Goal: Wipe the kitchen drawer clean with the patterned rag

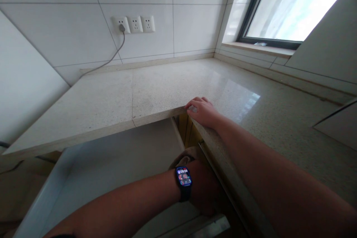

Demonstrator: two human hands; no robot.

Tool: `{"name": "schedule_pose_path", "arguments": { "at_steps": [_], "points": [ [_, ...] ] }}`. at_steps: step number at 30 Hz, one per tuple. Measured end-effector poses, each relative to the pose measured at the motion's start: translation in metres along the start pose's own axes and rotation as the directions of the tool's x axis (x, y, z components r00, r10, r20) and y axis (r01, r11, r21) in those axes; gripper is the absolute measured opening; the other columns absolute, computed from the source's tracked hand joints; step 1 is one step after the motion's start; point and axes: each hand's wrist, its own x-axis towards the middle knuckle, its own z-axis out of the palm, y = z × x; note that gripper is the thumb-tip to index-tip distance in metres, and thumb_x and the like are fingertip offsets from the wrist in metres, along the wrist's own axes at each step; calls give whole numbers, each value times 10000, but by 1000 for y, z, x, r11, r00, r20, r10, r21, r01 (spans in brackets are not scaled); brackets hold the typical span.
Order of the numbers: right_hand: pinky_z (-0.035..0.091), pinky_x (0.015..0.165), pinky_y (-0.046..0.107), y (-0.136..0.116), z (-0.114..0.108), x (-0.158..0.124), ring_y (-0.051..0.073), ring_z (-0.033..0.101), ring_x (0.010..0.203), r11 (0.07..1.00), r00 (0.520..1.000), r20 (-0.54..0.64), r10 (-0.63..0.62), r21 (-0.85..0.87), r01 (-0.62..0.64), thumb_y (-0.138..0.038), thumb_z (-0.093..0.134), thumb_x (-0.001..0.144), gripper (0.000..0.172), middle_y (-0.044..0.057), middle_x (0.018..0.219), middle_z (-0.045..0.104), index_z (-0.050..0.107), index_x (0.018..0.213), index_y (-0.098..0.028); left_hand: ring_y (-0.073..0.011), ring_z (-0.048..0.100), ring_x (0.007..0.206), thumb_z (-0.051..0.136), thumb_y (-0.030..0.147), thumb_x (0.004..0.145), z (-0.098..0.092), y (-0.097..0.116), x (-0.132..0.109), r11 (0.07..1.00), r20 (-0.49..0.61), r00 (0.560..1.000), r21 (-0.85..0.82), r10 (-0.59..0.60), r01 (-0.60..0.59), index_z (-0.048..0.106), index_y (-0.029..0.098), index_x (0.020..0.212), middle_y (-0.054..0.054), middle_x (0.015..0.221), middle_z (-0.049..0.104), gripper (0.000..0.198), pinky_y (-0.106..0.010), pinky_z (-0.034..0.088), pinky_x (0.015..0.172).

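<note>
My right hand [203, 112] rests at the inner corner of the pale speckled countertop [167, 85], its fingers bent over the edge. A small whitish patch shows between thumb and fingers; what it is I cannot make out. My left hand [205, 187] reaches below the counter edge, in deep shadow, with its fingers hidden. A lit smartwatch [184, 178] is on the left wrist. Just behind that wrist lies a tan, rounded, fabric-like thing [185, 158], partly covered. Under the counter, a large grey panel [134, 145] spreads beneath my left forearm.
Three wall sockets [135, 24] sit on the tiled wall, and a grey cable [117, 52] runs from the left one down to the counter. A dark-framed window [270, 42] is at upper right. A pale strip [214, 227] lies low by the left hand.
</note>
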Motion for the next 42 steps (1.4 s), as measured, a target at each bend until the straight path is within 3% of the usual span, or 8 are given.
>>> {"name": "schedule_pose_path", "arguments": {
  "at_steps": [4, 8, 12, 18, 22, 24, 31, 42],
  "points": [
    [381, 1012, 498, -1, -1, -1, 299, 499, 1121, 1000, 1000, 10, -5, -17, 5, -338, 561, 873, 232, 68, 1167, 645, 728, 1024, -281, -274, 709, 881, 671, 490, 798, -4, -11, -9, 1000, -13, 1000, 18, 19, -18, 727, 287, 1075, -32, 911, 758, 349, -388, 530, 730],
    [387, 991, 515, 0, 0, -1, 312, 490, 1138, 999, 999, 31, 11, -37, -10, -342, 559, 875, 236, 65, 1192, 633, 727, 1034, -297, -295, 712, 839, 629, 615, 788, -7, -35, -12, 991, 10, 991, 19, -136, 136, 731, 276, 1036, -55, 887, 754, 432, -396, 520, 676],
    [387, 989, 519, 0, 1, 0, 313, 487, 1140, 999, 999, 37, 13, -54, -11, -347, 563, 873, 237, 53, 1203, 623, 725, 1043, -315, -302, 713, 846, 588, 630, 795, -11, -75, -15, 957, -1, 958, 40, -287, 287, 727, 282, 1075, -89, 923, 756, 468, -388, 515, 683],
    [388, 996, 500, -1, 0, 0, 312, 484, 1152, 997, 999, 42, 20, -72, -17, -349, 564, 874, 239, 63, 1208, 620, 728, 1042, -308, -328, 707, 849, 548, 668, 791, -12, -126, -14, 875, -2, 876, 38, -482, 482, 724, 282, 1128, -113, 928, 753, 541, -410, 524, 711],
    [380, 1005, 503, -2, 0, 0, 310, 490, 1147, 998, 999, 28, 18, -61, -16, -348, 575, 865, 221, 53, 1196, 625, 730, 1019, -316, -325, 679, 1003, 616, 631, 767, -8, -140, -17, 864, -187, 851, 16, -491, 502, 695, 306, 1188, -92, 1088, 735, 538, -424, 512, 849],
    [380, 1005, 507, -2, 0, 0, 310, 492, 1144, 998, 1000, 24, 15, -56, -13, -343, 576, 862, 215, 50, 1192, 626, 729, 1011, -318, -323, 669, 1033, 641, 609, 752, -7, -140, -19, 857, -238, 834, 9, -498, 515, 683, 304, 1209, -88, 1118, 728, 551, -424, 504, 872],
    [393, 998, 485, -1, 0, -1, 299, 501, 1135, 997, 999, 35, 5, -77, -2, -309, 558, 871, 224, 56, 1187, 626, 728, 1016, -311, -330, 703, 823, 609, 624, 744, 0, -122, -16, 849, -129, 843, 10, -522, 528, 750, 220, 976, -129, 873, 745, 487, -402, 504, 680],
    [386, 1005, 497, -3, 0, 0, 301, 499, 1135, 997, 999, 40, 7, -74, -4, -332, 566, 867, 215, 57, 1192, 625, 729, 1004, -307, -301, 705, 789, 607, 625, 743, 15, -54, -18, 970, -218, 947, 9, -236, 244, 717, 203, 898, -85, 820, 736, 463, -423, 495, 689]
  ]
}}
